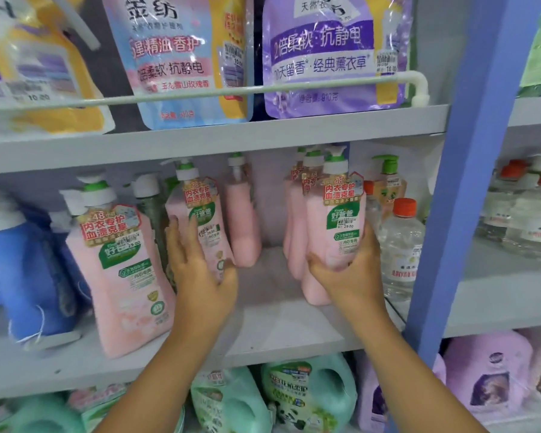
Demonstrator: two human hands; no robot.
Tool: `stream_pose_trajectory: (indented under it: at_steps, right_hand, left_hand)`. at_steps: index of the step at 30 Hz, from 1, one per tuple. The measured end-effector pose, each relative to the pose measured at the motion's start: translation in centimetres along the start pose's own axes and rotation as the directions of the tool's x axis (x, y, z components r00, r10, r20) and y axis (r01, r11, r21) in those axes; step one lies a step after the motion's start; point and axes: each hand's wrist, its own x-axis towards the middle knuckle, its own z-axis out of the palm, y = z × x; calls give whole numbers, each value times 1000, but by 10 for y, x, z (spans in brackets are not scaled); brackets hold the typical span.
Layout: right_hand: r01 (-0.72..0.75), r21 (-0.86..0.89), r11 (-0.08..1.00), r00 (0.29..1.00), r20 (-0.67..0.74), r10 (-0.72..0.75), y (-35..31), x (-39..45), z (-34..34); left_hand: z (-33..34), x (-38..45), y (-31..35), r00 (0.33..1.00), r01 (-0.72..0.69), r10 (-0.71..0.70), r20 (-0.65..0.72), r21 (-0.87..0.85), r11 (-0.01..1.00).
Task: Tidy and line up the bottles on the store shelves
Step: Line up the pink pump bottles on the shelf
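Several pink pump bottles with green-and-white labels stand on the grey middle shelf (263, 332). My left hand (200, 270) grips one pink bottle (200, 220) left of centre, tilted slightly. My right hand (347, 270) holds another pink bottle (338, 226) at the front of a row of like bottles on the right. A larger pink bottle (119, 270) stands at the shelf's front left, leaning. One more pink bottle (242, 226) stands turned away near the back, between my hands.
Blue jugs (22, 276) sit at the far left, clear bottles with orange caps (400, 251) at the right by the blue upright (456, 182). Refill pouches (331, 54) hang behind a white rail above. Green and purple jugs fill the shelf below.
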Motion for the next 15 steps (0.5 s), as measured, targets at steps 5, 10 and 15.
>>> stream_pose_trajectory:
  at_steps: [5,10,15]
  right_hand:
    - [-1,-92,996,1000,0,1,0,-1,4]
    - [-5,-100,995,999,41,9,2,-1,6]
    - [-9,-75,997,999,47,12,7,-3,5]
  left_hand:
    - [12,13,-23,953,271,-291,-85,-191,944]
    - [30,19,-44,916,379,-392,-86,-140,915]
    - [33,31,-47,921,386,-386,-39,-15,922]
